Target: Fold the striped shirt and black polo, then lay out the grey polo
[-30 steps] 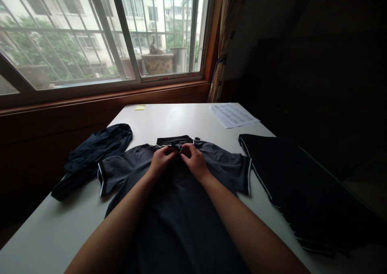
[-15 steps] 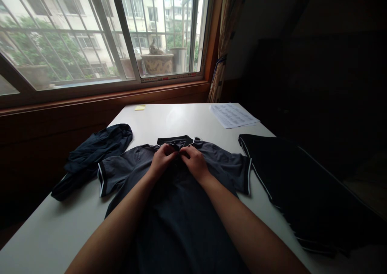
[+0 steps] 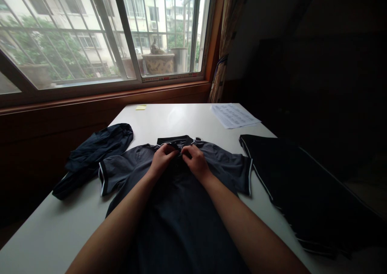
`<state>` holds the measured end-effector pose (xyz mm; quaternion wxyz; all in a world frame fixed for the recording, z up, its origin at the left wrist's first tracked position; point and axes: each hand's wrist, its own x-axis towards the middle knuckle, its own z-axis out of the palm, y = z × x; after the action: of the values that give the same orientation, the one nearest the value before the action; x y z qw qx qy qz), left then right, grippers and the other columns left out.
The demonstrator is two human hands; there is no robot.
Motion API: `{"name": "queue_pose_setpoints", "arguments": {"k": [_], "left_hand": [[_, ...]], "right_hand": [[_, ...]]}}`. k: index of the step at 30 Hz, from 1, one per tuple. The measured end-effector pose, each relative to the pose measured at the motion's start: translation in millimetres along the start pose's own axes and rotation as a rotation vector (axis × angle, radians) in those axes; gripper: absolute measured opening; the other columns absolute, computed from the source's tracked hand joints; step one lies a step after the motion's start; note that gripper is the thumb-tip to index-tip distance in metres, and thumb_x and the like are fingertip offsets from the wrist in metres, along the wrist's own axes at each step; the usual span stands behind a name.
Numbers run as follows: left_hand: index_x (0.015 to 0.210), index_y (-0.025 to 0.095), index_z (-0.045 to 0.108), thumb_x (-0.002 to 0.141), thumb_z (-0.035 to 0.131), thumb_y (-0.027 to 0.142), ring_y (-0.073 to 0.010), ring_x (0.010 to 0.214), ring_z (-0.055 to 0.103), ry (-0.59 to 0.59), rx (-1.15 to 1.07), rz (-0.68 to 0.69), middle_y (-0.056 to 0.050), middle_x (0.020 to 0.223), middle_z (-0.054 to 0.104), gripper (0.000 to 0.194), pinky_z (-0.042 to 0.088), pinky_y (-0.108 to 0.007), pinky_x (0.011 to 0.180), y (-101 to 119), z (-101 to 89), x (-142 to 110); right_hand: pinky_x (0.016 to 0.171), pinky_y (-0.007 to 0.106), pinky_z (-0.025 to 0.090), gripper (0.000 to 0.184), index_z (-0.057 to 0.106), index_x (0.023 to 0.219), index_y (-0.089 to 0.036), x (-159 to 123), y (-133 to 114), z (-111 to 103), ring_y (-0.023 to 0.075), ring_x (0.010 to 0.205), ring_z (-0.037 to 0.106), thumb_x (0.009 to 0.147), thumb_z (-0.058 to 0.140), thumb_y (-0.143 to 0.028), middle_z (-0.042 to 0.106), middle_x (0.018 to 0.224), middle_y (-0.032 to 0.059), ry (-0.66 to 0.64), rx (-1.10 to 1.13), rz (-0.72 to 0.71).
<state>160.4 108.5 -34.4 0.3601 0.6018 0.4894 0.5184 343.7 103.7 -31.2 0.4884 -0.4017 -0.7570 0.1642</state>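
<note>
A dark grey-blue polo shirt (image 3: 181, 213) with white-edged collar and sleeve cuffs lies spread on the white table, its collar toward the window. My left hand (image 3: 163, 157) pinches the shirt's front opening just below the collar. Close beside it, my right hand (image 3: 196, 161) has its thumb and fingers closed at the other side of the same opening. The fingertips of both hands are almost touching. Whether a button is between them is too small to make out.
On the white table (image 3: 72, 233), a crumpled dark garment (image 3: 99, 149) lies left of the shirt. Dark trousers with white piping (image 3: 290, 177) lie at the right. Printed sheets (image 3: 234, 116) and a yellow sticky note (image 3: 140, 107) are near the far edge, below the window.
My right hand's fingers have shifted slightly right, leaving a small gap from the left fingertips. The left hand stays at the collar, and the garments keep their places.
</note>
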Motion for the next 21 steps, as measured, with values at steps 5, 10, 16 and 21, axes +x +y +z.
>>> {"name": "queue_pose_setpoints", "arguments": {"k": [5, 10, 16, 21], "left_hand": [[0.088, 0.019, 0.073, 0.077, 0.076, 0.038, -0.0211, 0.084, 0.069, -0.005, 0.01, -0.015, -0.004, 0.087, 0.075, 0.022, 0.052, -0.032, 0.079, 6, -1.4, -1], [0.09, 0.019, 0.077, 0.076, 0.076, 0.038, -0.0226, 0.086, 0.07, -0.039, -0.004, -0.05, -0.005, 0.09, 0.077, 0.024, 0.052, -0.033, 0.081, 11, -2.5, -2], [0.089, 0.019, 0.077, 0.075, 0.075, 0.039, -0.0234, 0.086, 0.07, -0.052, 0.013, -0.047, -0.006, 0.09, 0.077, 0.024, 0.052, -0.033, 0.082, 13, -2.2, -2], [0.088, 0.019, 0.077, 0.076, 0.073, 0.038, -0.0228, 0.085, 0.07, -0.043, 0.05, -0.04, -0.005, 0.089, 0.077, 0.022, 0.053, -0.032, 0.08, 13, -0.9, -2]], "right_hand": [[0.084, 0.032, 0.051, 0.017, 0.067, 0.089, -0.024, 1, 3, -2, 0.0194, 0.085, 0.064, 0.079, 0.064, -0.011, 0.064, 0.091, 0.0012, -0.004, 0.07, 0.032], [0.083, 0.031, 0.05, 0.018, 0.069, 0.089, -0.024, 1, 6, 0, 0.0191, 0.084, 0.064, 0.079, 0.064, -0.01, 0.064, 0.088, 0.0006, -0.012, 0.053, 0.066], [0.082, 0.031, 0.05, 0.018, 0.07, 0.088, -0.024, 0, 5, 3, 0.0196, 0.084, 0.065, 0.08, 0.065, -0.008, 0.065, 0.089, 0.0011, -0.034, -0.013, 0.07], [0.082, 0.03, 0.05, 0.02, 0.071, 0.087, -0.026, -1, 2, 3, 0.0203, 0.086, 0.066, 0.082, 0.064, -0.008, 0.066, 0.091, 0.0015, -0.077, -0.072, 0.041]]}}
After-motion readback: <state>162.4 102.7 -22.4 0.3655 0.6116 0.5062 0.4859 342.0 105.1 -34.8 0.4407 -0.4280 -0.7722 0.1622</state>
